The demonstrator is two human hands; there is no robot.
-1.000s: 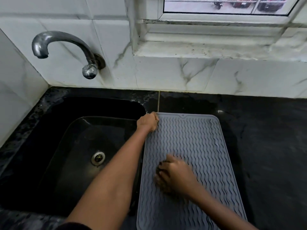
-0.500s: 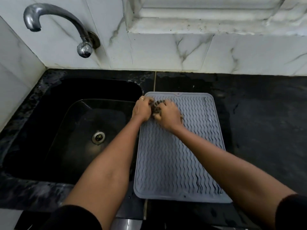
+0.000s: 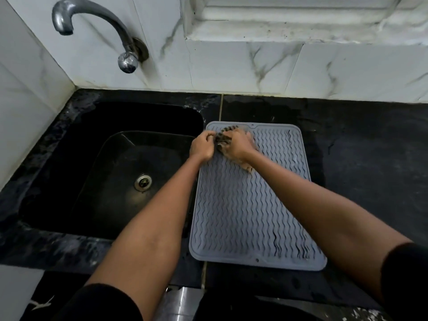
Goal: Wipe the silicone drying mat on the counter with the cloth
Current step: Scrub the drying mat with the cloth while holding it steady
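Gripping cloth (image 3: 224, 138) (seemingly bunched), both hands over mat (image 3: 250, 205)

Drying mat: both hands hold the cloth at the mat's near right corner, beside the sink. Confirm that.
Not quite. The head view shows the left hand and right hand holding the cloth at the far left corner of the drying mat, beside the sink.

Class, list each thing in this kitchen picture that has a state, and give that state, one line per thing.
Tap: off, no water running.
Sink: holds no dishes, drain uncovered.
Drying mat: flat on the counter, beside the sink.
Cloth: bunched at the mat's far left corner.
Left hand: grips the cloth.
Right hand: grips the cloth.
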